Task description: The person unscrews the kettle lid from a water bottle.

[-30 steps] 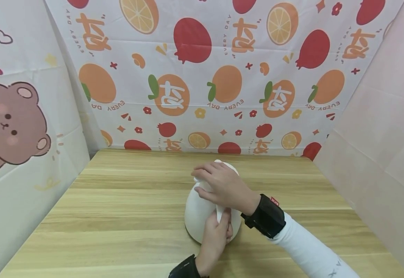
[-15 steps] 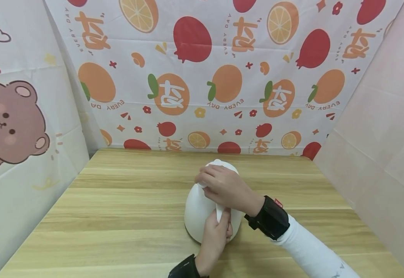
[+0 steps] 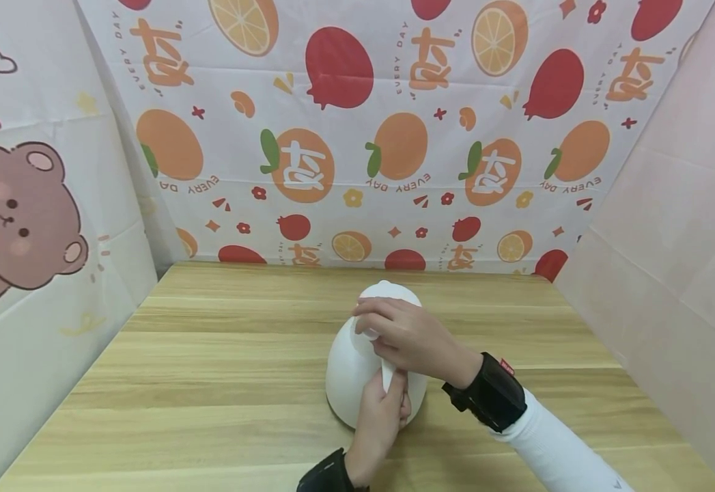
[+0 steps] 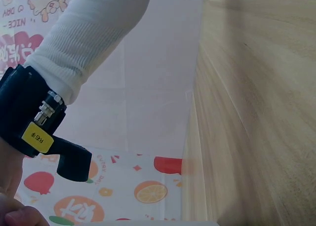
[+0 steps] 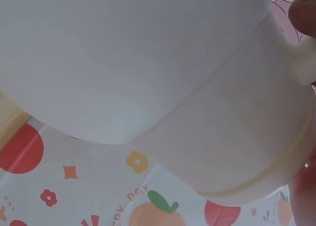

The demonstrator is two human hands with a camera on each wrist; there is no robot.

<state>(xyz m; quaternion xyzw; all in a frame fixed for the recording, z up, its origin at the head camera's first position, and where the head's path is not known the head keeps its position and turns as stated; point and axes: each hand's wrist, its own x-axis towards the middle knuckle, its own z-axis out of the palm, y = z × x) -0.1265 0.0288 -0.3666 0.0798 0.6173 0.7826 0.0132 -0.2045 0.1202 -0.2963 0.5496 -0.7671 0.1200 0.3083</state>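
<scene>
A white jug (image 3: 347,376) stands upright on the wooden table (image 3: 222,383), its spout at the far side. My left hand (image 3: 377,417) grips the jug's handle (image 3: 388,374), which faces me. Over the top, my right hand (image 3: 409,335) curls its fingers round the jug's lid (image 3: 371,334), part of which pokes out under the fingers. Most of the lid is hidden beneath that hand. In the right wrist view, the jug's pale body (image 5: 123,63) fills much of the picture, with fingertips (image 5: 303,11) at the right edge.
Behind the table hangs a fruit-print cloth (image 3: 339,157). A cloth with a bear print (image 3: 25,219) lines the left side, and a plain pale cloth (image 3: 670,273) the right. Each wrist wears a black band (image 3: 486,393).
My right hand has drawn back toward me and to the right, its fingers curling in. The protruding lid part has swung from left toward the front. The left hand keeps its grip.
</scene>
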